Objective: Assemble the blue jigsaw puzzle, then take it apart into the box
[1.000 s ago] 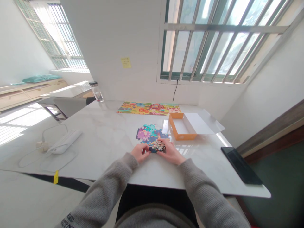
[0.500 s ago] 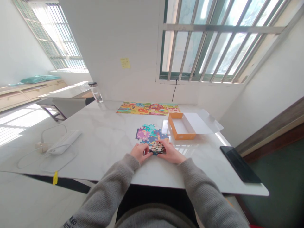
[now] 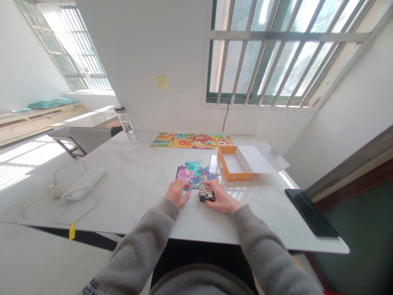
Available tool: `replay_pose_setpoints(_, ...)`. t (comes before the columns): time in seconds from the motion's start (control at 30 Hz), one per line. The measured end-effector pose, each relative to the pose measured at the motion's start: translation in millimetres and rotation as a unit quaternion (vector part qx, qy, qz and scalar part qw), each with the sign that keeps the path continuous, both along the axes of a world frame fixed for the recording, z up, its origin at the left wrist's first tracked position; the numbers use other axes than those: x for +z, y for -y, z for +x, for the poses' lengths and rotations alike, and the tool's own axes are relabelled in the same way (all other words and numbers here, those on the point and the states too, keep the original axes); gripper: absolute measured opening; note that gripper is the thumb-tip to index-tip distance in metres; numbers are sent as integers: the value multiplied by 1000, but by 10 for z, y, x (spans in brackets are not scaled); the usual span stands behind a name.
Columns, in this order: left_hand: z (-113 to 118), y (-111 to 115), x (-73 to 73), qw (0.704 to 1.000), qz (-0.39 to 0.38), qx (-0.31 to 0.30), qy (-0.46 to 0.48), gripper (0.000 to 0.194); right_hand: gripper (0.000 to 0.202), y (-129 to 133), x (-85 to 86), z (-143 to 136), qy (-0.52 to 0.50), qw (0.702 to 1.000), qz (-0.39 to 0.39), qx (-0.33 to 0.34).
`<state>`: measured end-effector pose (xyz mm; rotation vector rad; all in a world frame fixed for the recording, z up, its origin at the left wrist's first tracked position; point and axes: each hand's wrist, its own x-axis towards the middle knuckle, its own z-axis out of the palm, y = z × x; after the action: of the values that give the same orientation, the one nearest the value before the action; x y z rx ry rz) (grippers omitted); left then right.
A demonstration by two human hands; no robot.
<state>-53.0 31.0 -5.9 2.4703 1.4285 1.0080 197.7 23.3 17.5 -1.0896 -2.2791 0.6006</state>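
Note:
A partly joined puzzle (image 3: 196, 172) with purple, teal and dark blue areas lies on the white marbled table (image 3: 138, 176). Below its right part, my right hand (image 3: 221, 197) grips a stack of puzzle pieces (image 3: 205, 192), seen edge-on. My left hand (image 3: 178, 192) is at the lower left edge of the puzzle, with a small blue piece (image 3: 187, 189) between thumb and fingers. A gap separates the left hand from the stack.
An open orange box (image 3: 235, 176) stands right of the puzzle, beside a clear sheet (image 3: 274, 157). Behind lies a long colourful puzzle (image 3: 192, 140). A bottle (image 3: 124, 120) is back left, a power strip (image 3: 84, 184) with cable at left, a black tablet (image 3: 310, 213) at right.
My left hand has moved left and slightly up, away from the stack, with a blue piece now showing in its fingers. My right hand has stayed nearly in place.

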Motion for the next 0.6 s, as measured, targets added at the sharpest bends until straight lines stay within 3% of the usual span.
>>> replay_pose_setpoints(0.13,-250,-217,12,995,-20,-35,-86,49,66,3,20,13,-2,1000,-5,-5)
replay_pose_setpoints(0.2,-314,-328,56,989,-47,-69,-121,56,66,5,24,11,2,1000,-10,-7)
replay_pose_setpoints(0.3,-317,-494,142,976,-82,-103,-175,53,65,9,25,12,1,1000,-14,-5)
replay_pose_setpoints(0.4,-255,-616,198,971,-98,-87,-200,57,64,10,17,18,-5,1000,-13,-6)
replay_pose_setpoints(0.5,-213,-640,195,978,-112,-75,-161,60,65,7,7,17,-9,1000,-9,-7)
replay_pose_setpoints(0.6,-226,-567,171,980,-151,-105,-82,41,67,4,-6,6,-9,1000,-2,-11)
